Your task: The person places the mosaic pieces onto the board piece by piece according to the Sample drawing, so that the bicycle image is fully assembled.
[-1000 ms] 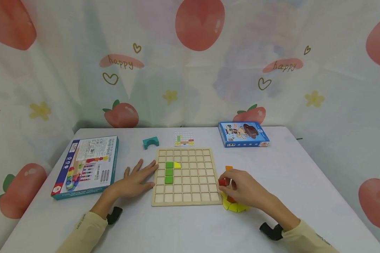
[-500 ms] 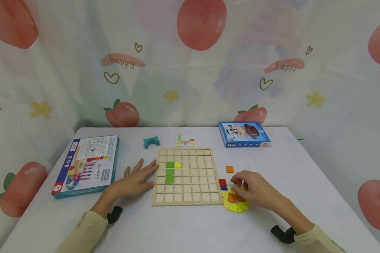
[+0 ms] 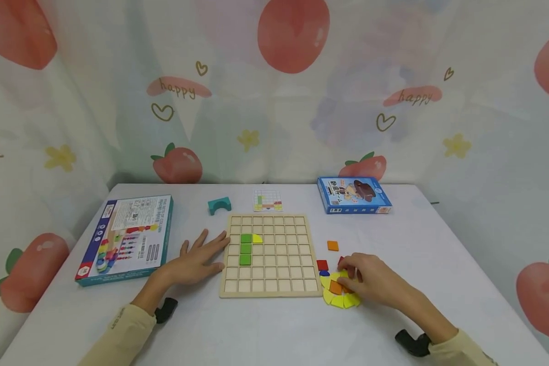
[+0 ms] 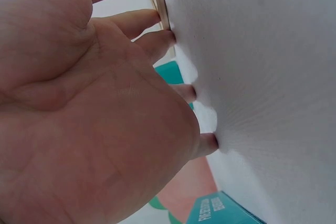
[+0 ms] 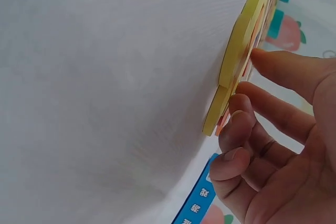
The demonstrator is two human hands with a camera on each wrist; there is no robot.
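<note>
My left hand (image 3: 194, 264) lies spread on the table, with fingertips and thumb at the left edge of the wooden grid board (image 3: 270, 295). Three green squares (image 3: 245, 249) stand in one column of the board, a yellow quarter-round piece (image 3: 257, 238) beside the top one. Over the pile of yellow pieces (image 3: 337, 301) right of the board is my right hand (image 3: 377, 282), its index finger by a partly hidden red piece (image 3: 340, 260). In the right wrist view, thumb and index finger of the right hand (image 5: 283, 129) stand apart at the pieces, the other fingers bent.
A red square (image 3: 322, 265), a blue piece (image 3: 324, 273) and an orange square (image 3: 332, 246) lie right of the board. Behind it are a pattern card (image 3: 268, 200) and a teal arch (image 3: 219, 205). Boxes lie at left (image 3: 125, 239) and back right (image 3: 354, 195).
My right hand has set the red square down beside the board and moved right, over the pile, then slightly lower. The left hand has stayed in place.
</note>
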